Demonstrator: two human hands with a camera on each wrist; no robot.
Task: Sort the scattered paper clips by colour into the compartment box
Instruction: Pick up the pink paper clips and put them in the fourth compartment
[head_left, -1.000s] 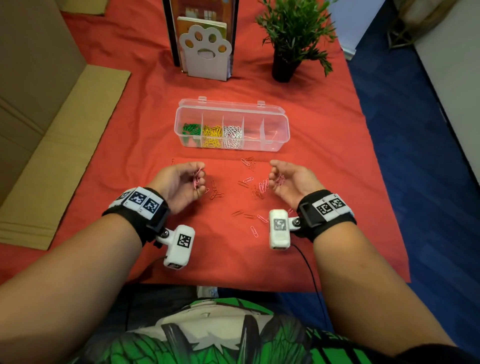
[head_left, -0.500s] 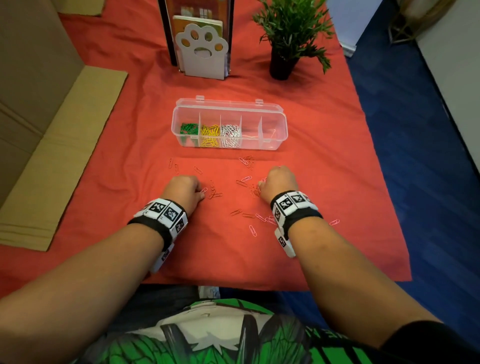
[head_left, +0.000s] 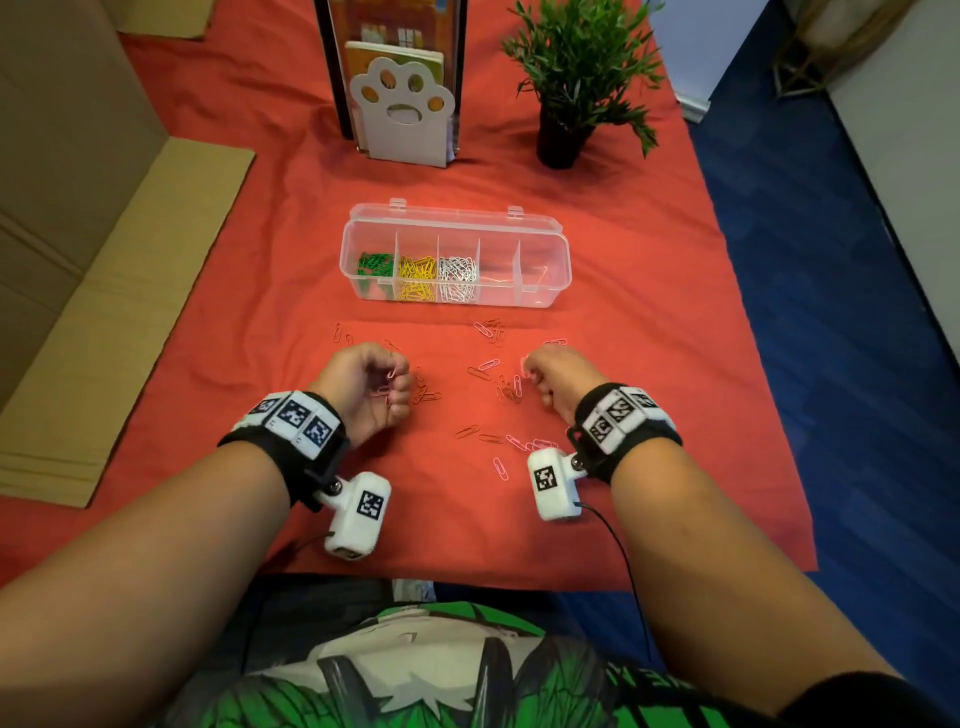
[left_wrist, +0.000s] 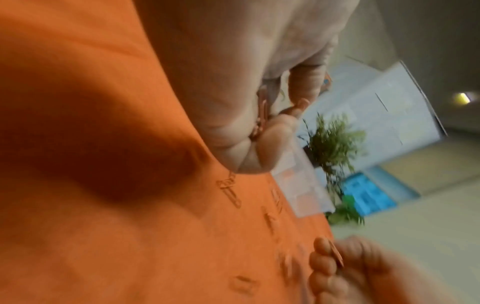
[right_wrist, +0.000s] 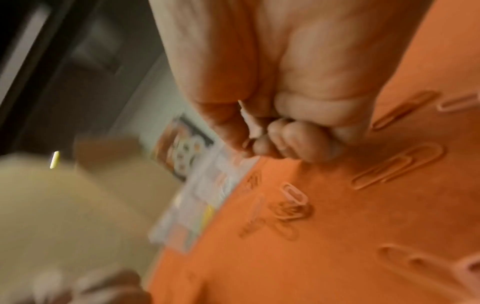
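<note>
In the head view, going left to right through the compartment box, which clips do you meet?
In the compartment box: green clips → yellow clips → white clips → two right compartments, contents hard to tell.

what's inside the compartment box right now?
Compartment box: green clips, yellow clips and white clips fill the three left sections. Next section looks bare; the rightmost holds something faint, too unclear to name.

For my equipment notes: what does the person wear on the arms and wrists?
Both forearms are bare. Each wrist has a black band with white square-patterned tags. A white camera box with one such tag hangs from each band; a thin black cable leaves the right one.
</note>
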